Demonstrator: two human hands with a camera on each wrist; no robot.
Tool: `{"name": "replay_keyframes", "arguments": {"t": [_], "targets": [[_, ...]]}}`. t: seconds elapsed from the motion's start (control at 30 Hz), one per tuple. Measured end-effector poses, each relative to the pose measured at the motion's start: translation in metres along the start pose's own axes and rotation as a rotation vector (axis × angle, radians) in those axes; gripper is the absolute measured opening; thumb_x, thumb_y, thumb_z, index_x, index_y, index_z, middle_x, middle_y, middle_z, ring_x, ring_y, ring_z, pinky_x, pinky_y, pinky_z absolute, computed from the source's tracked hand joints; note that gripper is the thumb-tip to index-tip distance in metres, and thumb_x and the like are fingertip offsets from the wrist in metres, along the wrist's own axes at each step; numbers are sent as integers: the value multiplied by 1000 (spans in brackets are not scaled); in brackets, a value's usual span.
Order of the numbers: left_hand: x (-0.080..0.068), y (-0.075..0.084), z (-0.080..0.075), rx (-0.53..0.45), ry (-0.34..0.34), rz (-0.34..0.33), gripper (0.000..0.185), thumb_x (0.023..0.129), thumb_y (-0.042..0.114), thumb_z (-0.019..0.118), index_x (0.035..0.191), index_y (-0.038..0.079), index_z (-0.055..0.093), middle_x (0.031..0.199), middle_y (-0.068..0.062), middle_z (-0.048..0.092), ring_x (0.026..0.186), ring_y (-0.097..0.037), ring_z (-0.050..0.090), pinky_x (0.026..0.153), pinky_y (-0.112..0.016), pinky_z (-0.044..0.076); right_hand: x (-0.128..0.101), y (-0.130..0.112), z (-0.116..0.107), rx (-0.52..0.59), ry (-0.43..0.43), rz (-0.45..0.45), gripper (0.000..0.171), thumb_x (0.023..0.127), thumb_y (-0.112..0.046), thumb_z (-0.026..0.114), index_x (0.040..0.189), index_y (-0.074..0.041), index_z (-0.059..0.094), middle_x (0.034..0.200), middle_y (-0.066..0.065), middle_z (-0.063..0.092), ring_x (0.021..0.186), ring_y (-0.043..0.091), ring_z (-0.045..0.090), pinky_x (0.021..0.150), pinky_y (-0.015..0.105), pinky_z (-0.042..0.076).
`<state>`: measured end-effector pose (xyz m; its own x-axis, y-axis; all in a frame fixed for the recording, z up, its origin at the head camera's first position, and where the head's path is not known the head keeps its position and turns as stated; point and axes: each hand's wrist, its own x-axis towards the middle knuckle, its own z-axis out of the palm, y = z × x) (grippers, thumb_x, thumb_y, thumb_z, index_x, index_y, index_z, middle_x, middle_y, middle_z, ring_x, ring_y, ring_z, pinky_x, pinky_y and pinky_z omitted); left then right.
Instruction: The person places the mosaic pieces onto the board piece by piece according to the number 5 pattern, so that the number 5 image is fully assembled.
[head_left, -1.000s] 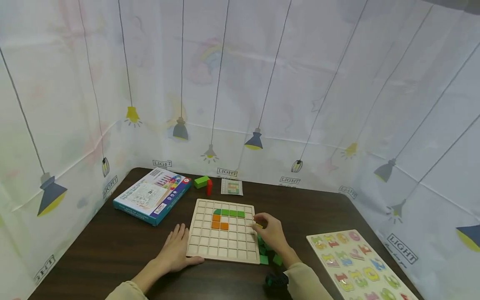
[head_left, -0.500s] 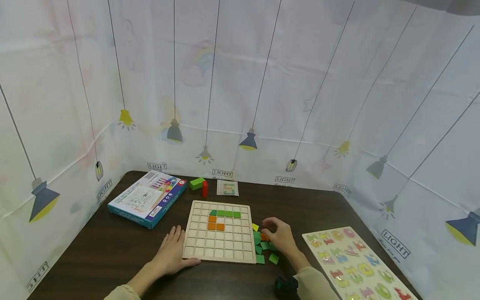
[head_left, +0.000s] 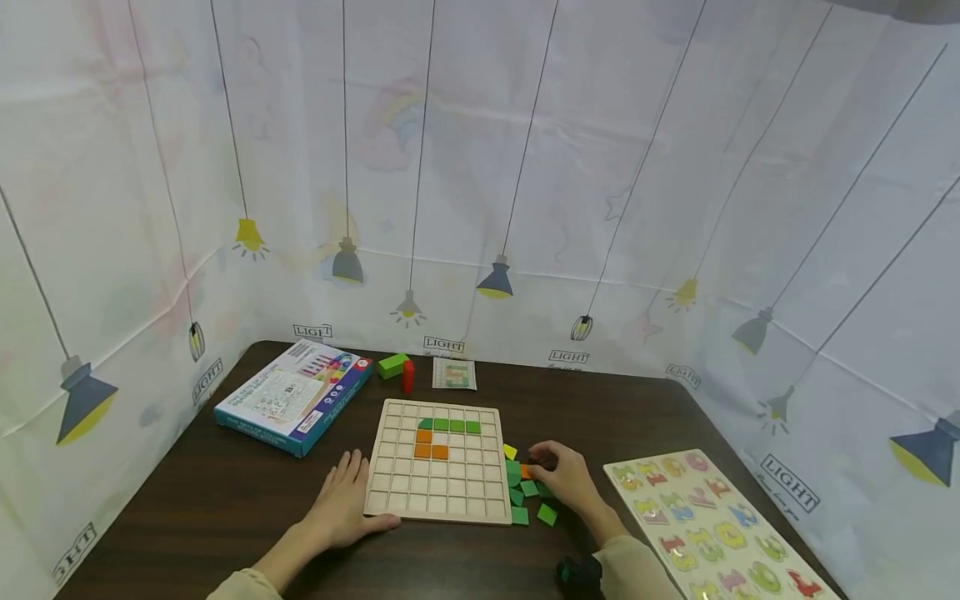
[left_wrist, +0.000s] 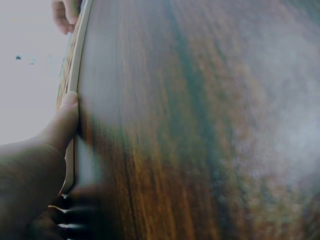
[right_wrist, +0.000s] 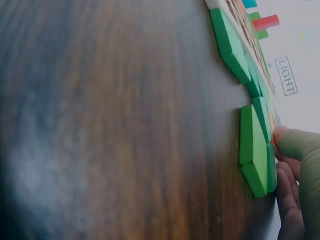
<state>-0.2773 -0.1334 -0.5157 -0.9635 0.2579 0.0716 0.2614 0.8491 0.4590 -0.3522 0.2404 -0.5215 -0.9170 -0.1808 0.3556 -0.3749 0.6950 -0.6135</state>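
fingertips on loose tiles beside grid board

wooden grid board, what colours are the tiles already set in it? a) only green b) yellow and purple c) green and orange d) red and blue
c: the wooden grid board carries a row of green tiles near its far edge with orange tiles just below them; the left hand rests against the board's left side.
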Motion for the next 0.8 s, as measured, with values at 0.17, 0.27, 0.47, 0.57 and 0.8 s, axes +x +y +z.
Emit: {"name": "replay_keyframes", "arguments": {"t": [0.17,0.27,0.47,0.57,0.8], "targets": [[0,1,-2,0,13,5,111,73,62,70,139,-17,29,144,-37,23,136,-49,16,106,-61,17,1,2,0,12,6,38,19,81,-3,73,99,-6,68,93,5,67,82,19,63,76,41,52],[0,1,-1,-1,12,6,110,73,62,70,138,-17,30,144,-38,24,135,-49,16,106,-61,17,2,5,1,2,14,48,18,83,-3,71,100,-7,68,94,4,66,83,18,62,77,40,52],[0,0,0,8,4,3,112,73,65,68,139,-16,29,144,-37,24,136,-48,16,106,-61,18,1,6,1,40,3,40,22,80,-2,74,100,-7,68,95,4,66,85,20,62,78,40,52],[0,0,0,7,4,0,112,72,66,67,139,-16,29,144,-36,23,136,-48,16,106,-60,17,1,5,1,40,6,39,22,79,-3,74,100,-7,68,95,5,67,86,22,63,78,41,52],[0,0,1,-7,1,-2,112,73,65,68,140,-16,28,145,-36,22,137,-47,15,106,-60,16,2,5,1,7,20,24,22,78,-1,76,98,-8,69,93,3,67,83,19,63,75,39,53]]}}
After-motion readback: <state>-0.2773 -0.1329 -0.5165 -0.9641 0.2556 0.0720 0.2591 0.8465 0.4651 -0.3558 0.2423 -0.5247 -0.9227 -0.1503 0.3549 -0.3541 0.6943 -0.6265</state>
